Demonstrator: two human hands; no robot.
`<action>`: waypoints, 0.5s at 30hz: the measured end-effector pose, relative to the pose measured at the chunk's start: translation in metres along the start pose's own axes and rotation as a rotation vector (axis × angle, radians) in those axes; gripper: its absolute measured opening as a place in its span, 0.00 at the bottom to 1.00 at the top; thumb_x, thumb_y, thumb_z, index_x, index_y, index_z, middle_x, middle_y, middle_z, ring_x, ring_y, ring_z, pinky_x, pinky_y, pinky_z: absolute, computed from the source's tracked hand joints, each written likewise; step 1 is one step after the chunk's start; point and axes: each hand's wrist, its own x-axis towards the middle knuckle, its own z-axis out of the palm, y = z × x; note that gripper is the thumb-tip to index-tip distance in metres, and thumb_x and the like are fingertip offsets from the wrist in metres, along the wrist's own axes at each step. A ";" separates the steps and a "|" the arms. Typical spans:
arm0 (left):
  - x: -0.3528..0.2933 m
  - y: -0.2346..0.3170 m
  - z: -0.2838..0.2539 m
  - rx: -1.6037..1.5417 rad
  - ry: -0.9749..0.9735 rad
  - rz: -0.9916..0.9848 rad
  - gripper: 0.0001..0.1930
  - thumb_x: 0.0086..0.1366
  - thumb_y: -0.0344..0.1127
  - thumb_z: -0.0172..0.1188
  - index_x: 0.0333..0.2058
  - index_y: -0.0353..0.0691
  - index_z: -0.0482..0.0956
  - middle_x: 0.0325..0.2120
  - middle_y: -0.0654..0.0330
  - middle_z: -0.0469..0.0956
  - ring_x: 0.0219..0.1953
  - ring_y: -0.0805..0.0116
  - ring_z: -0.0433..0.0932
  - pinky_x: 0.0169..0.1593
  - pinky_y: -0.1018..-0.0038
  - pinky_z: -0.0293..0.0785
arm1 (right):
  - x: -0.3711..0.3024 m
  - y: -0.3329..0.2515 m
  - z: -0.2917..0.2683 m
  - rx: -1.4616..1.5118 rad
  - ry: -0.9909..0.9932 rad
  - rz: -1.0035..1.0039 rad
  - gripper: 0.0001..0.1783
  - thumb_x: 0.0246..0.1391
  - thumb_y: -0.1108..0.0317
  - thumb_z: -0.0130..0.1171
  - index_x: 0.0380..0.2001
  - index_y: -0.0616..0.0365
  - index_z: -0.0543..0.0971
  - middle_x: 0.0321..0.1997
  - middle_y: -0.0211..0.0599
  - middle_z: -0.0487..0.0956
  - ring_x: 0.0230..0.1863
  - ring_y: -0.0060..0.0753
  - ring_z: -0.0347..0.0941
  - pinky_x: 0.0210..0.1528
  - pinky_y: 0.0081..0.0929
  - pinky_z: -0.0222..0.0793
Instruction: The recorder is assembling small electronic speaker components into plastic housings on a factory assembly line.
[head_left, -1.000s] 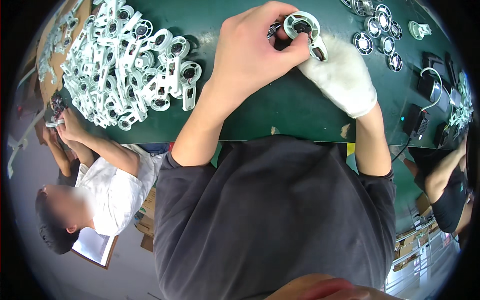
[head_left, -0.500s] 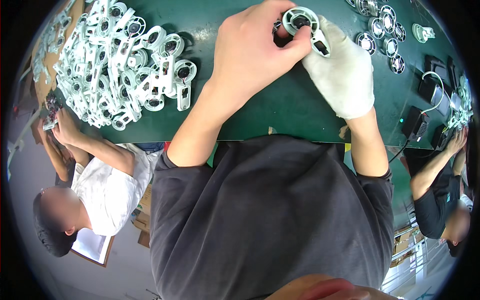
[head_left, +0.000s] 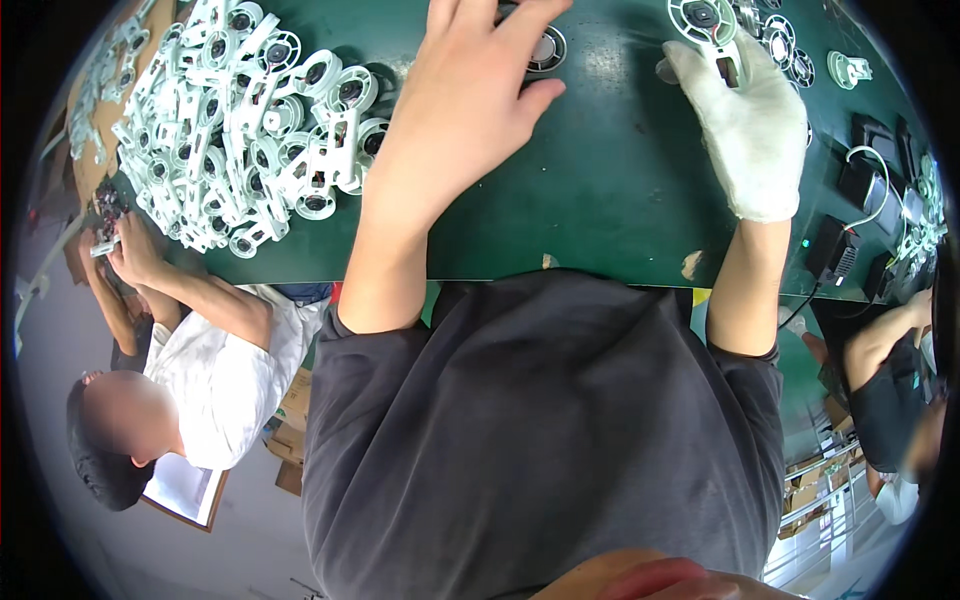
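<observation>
My bare left hand [head_left: 465,100] is over the table's far middle, its fingers apart and thumb stretched out. Between its index finger and thumb, a round silver-rimmed fan ring [head_left: 547,48] lies on the green table [head_left: 590,190]. Some of the left fingertips run out of view at the top. On my right hand [head_left: 750,130] is a white glove. It grips a pale green handheld-fan housing [head_left: 700,18] by its stem, the round head pointing away from me. A loose group of silver-rimmed rings [head_left: 778,38] sits just beyond the glove, partly hidden by it.
Many pale green fan housings [head_left: 255,150] are heaped at the left. A pale green piece [head_left: 848,70] stands at the far right, near black adapters [head_left: 832,245] and a white cable [head_left: 885,180]. People work at the left [head_left: 225,370] and right [head_left: 880,400].
My hands have parted. The right has moved right, carrying the fan housing. The left has let go of the housing and moved left to the ring.
</observation>
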 end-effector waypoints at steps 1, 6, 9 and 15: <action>0.000 -0.002 0.000 0.005 0.000 -0.004 0.24 0.51 0.26 0.64 0.48 0.36 0.71 0.45 0.49 0.67 0.48 0.48 0.67 0.52 0.62 0.67 | 0.000 -0.001 0.000 -0.042 0.001 0.021 0.16 0.54 0.62 0.61 0.43 0.61 0.79 0.31 0.28 0.83 0.35 0.15 0.75 0.42 0.17 0.68; 0.012 0.023 -0.012 0.100 -0.086 -0.302 0.18 0.50 0.33 0.68 0.40 0.36 0.74 0.36 0.52 0.69 0.41 0.50 0.72 0.45 0.62 0.69 | -0.001 0.001 0.001 0.016 -0.029 0.001 0.16 0.54 0.63 0.61 0.43 0.62 0.79 0.33 0.30 0.82 0.35 0.15 0.75 0.43 0.17 0.68; 0.022 0.042 -0.024 0.151 -0.163 -0.398 0.19 0.49 0.36 0.69 0.39 0.38 0.75 0.35 0.53 0.70 0.41 0.50 0.71 0.45 0.63 0.69 | 0.000 0.003 0.000 -0.029 -0.054 -0.017 0.17 0.54 0.62 0.61 0.42 0.61 0.79 0.33 0.30 0.83 0.35 0.16 0.75 0.43 0.17 0.68; 0.001 -0.013 -0.004 0.072 -0.062 0.092 0.21 0.48 0.38 0.70 0.40 0.40 0.75 0.37 0.54 0.71 0.42 0.52 0.71 0.44 0.64 0.69 | 0.000 -0.007 -0.002 -0.142 -0.082 -0.013 0.18 0.53 0.58 0.59 0.42 0.61 0.79 0.32 0.30 0.82 0.35 0.18 0.75 0.43 0.19 0.68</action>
